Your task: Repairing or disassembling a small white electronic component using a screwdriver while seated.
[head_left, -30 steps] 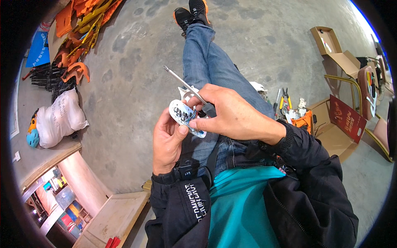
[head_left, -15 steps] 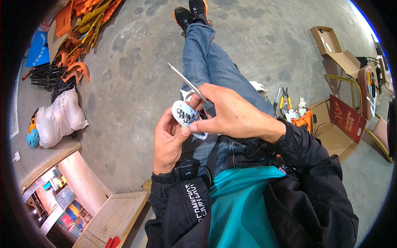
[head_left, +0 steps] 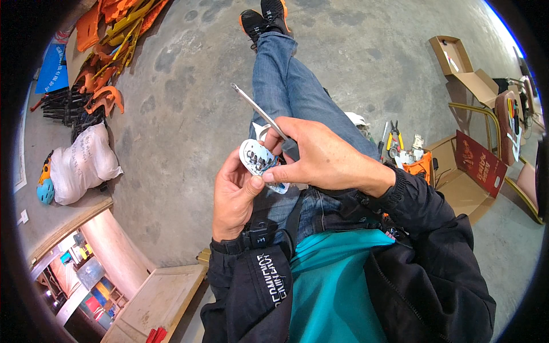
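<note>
Over my lap, my left hand [head_left: 230, 201] is closed on the edge of a rounded white plastic piece [head_left: 252, 152], thumb in front and fingers behind. Small dark parts cover the face of this piece; its exact kind is unclear. My right hand [head_left: 334, 159] is closed too, with a screwdriver [head_left: 254, 106] tucked in it, the dark handle partly hidden and the metal shaft pointing up and left. The right thumb presses on the white piece's lower edge, close to the left thumb. A white projecting part shows behind the piece, partly covered by the fingers.
To the right on the floor lie pliers [head_left: 393, 139] with yellow-black handles, an orange tool part [head_left: 420, 167] and an open cardboard box [head_left: 449, 155]. Orange and yellow plastic pieces [head_left: 103, 71] are heaped at the far left, above a white bag [head_left: 88, 163].
The screwdriver and the white piece have shifted and tilted very slightly. Both hands keep nearly the same place and hold.
</note>
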